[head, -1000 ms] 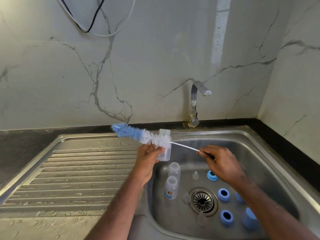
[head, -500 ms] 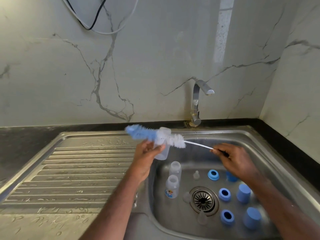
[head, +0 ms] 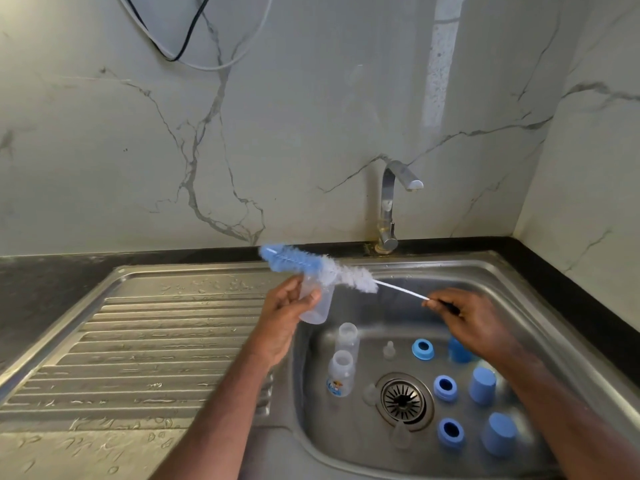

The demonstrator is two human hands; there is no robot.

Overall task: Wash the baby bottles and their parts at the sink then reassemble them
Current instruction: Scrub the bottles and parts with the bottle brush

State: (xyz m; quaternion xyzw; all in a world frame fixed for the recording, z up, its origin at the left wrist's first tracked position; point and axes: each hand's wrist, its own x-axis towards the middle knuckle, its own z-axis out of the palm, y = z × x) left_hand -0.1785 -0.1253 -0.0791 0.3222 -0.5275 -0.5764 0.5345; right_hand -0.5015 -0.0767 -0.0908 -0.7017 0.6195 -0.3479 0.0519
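Left hand [head: 282, 311] grips a clear bottle [head: 317, 303] above the sink's [head: 491, 268] left rim; right hand [head: 471, 320] pinches the wire handle of a blue-and-white bottle brush [head: 318, 266], which lies across the bottle's mouth. Down in the basin stand two more bottles [head: 343, 362], blue rings [head: 445, 388] and blue caps [head: 482, 385] near the drain [head: 403, 398].

Steel sink [head: 519, 271]: two clear bottles [head: 341, 372] left of drain [head: 403, 398]; blue rings [head: 445, 388], caps [head: 482, 385] right.
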